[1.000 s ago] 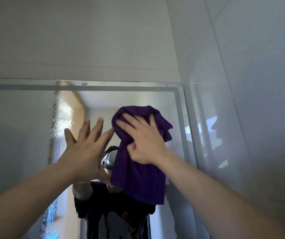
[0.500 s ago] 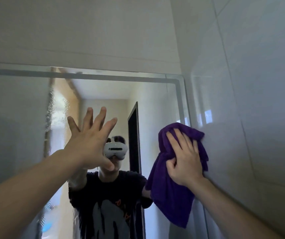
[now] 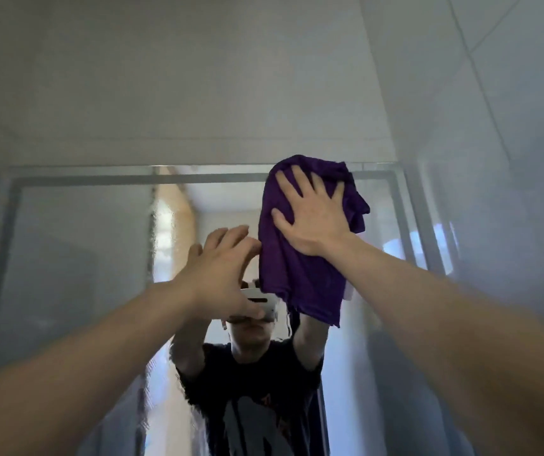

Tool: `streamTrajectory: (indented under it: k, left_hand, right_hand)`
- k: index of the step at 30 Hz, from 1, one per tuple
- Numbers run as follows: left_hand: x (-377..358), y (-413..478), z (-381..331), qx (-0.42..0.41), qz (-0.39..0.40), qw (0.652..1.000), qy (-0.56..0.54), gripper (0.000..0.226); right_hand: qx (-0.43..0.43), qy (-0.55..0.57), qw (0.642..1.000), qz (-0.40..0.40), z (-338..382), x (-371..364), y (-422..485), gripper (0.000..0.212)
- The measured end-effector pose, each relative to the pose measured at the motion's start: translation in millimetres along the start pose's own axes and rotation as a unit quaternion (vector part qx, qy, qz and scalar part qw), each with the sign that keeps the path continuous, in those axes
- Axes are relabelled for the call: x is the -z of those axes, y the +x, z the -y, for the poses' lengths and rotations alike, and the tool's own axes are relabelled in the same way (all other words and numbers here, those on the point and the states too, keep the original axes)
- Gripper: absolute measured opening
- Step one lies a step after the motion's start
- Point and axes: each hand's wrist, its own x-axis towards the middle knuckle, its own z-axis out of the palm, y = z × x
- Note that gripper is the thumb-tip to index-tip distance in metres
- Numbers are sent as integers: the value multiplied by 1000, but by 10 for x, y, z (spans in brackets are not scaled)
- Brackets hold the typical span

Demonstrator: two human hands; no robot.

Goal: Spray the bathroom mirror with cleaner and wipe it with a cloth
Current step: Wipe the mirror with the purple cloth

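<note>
- The right hand [image 3: 313, 222] lies flat on the cloth [image 3: 300, 281], fingers straight and spread wide, thumb out to the left. It presses the cloth rather than gripping it.
- The cloth is purple and bunched under the palm. It sits against the mirror [image 3: 66, 274] high up and right of centre. Its top fold reaches the mirror's upper frame and its loose end hangs below the wrist.
- The left hand [image 3: 221, 274] is raised before the glass, lower than the right and just left of the cloth. Its fingers are straight and close together and it holds nothing.
- The left fingertips are just beside the cloth's left edge; I cannot tell whether they touch it, or whether the palm touches the glass.
- A rippled vertical streak [image 3: 158, 238] runs down the mirror left of the hands.
- The glass reflects a person in a dark T-shirt with both arms raised, wearing a white headset [image 3: 269, 306].
- A pale wall [image 3: 198, 93] stands above the mirror, and glossy tiles [image 3: 500, 133] to its right.
</note>
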Motion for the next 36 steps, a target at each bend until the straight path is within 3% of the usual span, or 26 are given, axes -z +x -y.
streamTrajectory:
  k: [2,7,9,11,13,17,22,25,29,36]
  left_hand:
    - [171,-36,224,37,-30,999,11,108]
    - [383,-106,637,143,33,986,79,142]
    - [313,-170,693,139,45,982,123,132]
    - [229,-232,725,116,31,982,143,107]
    - [214,-260,717,110,19,985,130,104]
    - [248,-266,677,115,11,984,137,131]
    - [268,-265,668,128,12,984,127,138]
    - [242,-258,683,130,12,983,127,137]
    - [197,-246,726,122,15,984,130,138]
    - [104,-218,824,94,2,987,127,130]
  right_hand:
    - [14,6,1000,-3,279,-32,33,75]
    - [68,32,997,-3,1008,-171,-261,72]
    - [90,33,995,2,1227,-258,-497,72]
    - [99,34,994,9,1332,-330,-748,73]
    - [117,36,992,16,1336,-381,-1008,73]
    - [210,24,977,38,1138,-456,-1561,74]
    - [326,-31,942,76,271,-428,-1914,79]
    - [261,-53,960,80,-312,-331,-1856,86]
    - [82,-51,993,65,-717,-188,-1496,85]
    - [-148,17,988,-34,-376,-105,-423,76]
